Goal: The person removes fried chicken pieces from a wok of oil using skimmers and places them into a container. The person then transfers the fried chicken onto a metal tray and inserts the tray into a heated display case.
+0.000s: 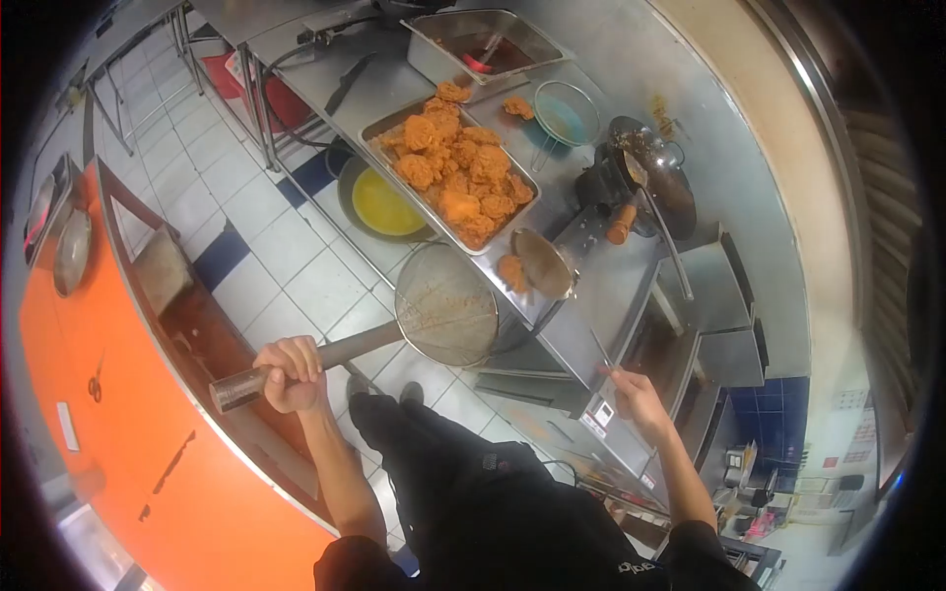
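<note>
My left hand (293, 373) is closed around the thick handle (360, 347) of a large round mesh skimmer (446, 305). The skimmer's mesh hangs over the floor beside the steel table's edge. At the fryer's front edge, my right hand (639, 402) is closed on a thin metal rod (599, 347); what the rod belongs to is unclear. A metal tray (379, 126) heaped with fried chicken (456, 163) lies on the table ahead. Near its close corner, one fried piece (512, 273) sits beside a round metal scoop or strainer (542, 264).
Behind the tray are a deep steel pan (424, 57), a small strainer (567, 113) and a loose fried piece (517, 106). A pot of yellow liquid (389, 204) stands below the table's left edge. The fryer (642, 340) is at right, an orange counter (128, 364) at left.
</note>
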Demonstrator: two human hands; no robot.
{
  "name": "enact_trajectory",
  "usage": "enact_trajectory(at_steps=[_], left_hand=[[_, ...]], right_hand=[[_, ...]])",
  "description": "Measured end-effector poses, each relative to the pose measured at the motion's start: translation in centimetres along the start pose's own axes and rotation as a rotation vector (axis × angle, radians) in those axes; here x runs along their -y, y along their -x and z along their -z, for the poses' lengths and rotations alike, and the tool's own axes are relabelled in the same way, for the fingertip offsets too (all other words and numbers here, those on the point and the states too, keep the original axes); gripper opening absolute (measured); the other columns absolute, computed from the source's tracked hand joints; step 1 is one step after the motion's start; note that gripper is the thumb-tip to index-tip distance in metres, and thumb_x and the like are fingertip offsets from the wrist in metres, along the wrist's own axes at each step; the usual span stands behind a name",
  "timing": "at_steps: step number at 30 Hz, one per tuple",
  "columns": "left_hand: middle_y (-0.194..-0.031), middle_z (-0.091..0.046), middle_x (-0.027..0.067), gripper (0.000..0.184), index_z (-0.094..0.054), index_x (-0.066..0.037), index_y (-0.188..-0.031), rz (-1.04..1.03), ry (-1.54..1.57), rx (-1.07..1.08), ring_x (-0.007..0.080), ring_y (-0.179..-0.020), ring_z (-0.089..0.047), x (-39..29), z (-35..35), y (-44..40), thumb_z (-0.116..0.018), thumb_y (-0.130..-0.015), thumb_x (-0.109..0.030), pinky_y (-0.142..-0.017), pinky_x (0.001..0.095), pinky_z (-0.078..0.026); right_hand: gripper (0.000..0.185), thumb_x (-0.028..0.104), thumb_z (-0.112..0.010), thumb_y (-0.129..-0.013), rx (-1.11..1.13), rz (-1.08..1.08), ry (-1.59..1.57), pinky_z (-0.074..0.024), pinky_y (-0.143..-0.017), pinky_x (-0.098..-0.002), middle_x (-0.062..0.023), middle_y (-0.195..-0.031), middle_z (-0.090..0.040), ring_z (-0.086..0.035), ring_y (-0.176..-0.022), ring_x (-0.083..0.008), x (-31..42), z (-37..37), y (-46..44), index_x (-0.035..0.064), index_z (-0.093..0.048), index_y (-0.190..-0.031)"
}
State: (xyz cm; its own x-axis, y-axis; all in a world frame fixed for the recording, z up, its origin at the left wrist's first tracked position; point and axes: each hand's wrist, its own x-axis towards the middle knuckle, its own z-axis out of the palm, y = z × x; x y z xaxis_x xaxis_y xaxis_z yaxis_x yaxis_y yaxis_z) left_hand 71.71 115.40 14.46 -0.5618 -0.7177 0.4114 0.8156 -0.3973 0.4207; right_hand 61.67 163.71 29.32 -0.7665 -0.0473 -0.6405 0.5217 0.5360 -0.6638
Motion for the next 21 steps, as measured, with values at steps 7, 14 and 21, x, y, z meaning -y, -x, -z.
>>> enact_trajectory(at_steps=[7, 14, 21], left_hand=[[-0.051, -0.041, 0.0004, 0.033, -0.040, -0.012, -0.064, -0.064, 0.109, -0.065, 0.0101, -0.041, -0.039, -0.8, 2.9, 4.0, -0.052, -0.091, -0.025, -0.042, 0.0251, -0.035], [-0.051, -0.040, 0.0005, 0.032, -0.039, -0.012, -0.064, -0.142, 0.064, -0.123, 0.0104, -0.040, -0.037, -9.3, 4.6, 8.7, -0.051, -0.092, -0.022, -0.042, 0.0239, -0.036], [-0.049, -0.036, 0.0013, 0.036, -0.037, -0.012, -0.063, -0.208, -0.041, -0.057, 0.0110, -0.042, -0.037, -19.9, -5.6, 1.0, -0.048, -0.096, -0.020, -0.043, 0.0247, -0.036]], right_hand=[[0.045, 0.028, -0.049, -0.104, 0.174, -0.096, -0.170, -0.0181, -0.045, -0.0236, 0.0103, -0.060, -0.026, -0.024, -0.049, -0.0041, -1.7, 0.5, 3.1, -0.0012, -0.050, -0.138], [0.045, 0.027, -0.049, -0.104, 0.296, -0.104, -0.188, -0.0171, -0.045, -0.0232, 0.0109, -0.061, -0.024, -0.022, -0.049, -0.0036, -3.3, -0.1, 2.9, -0.0021, -0.050, -0.138], [0.047, 0.031, -0.054, -0.101, 0.435, 0.106, -0.285, -0.0182, -0.046, -0.0233, 0.0100, -0.060, -0.028, -0.025, -0.049, -0.0033, -0.1, -0.7, 2.2, -0.0008, -0.053, -0.136]])
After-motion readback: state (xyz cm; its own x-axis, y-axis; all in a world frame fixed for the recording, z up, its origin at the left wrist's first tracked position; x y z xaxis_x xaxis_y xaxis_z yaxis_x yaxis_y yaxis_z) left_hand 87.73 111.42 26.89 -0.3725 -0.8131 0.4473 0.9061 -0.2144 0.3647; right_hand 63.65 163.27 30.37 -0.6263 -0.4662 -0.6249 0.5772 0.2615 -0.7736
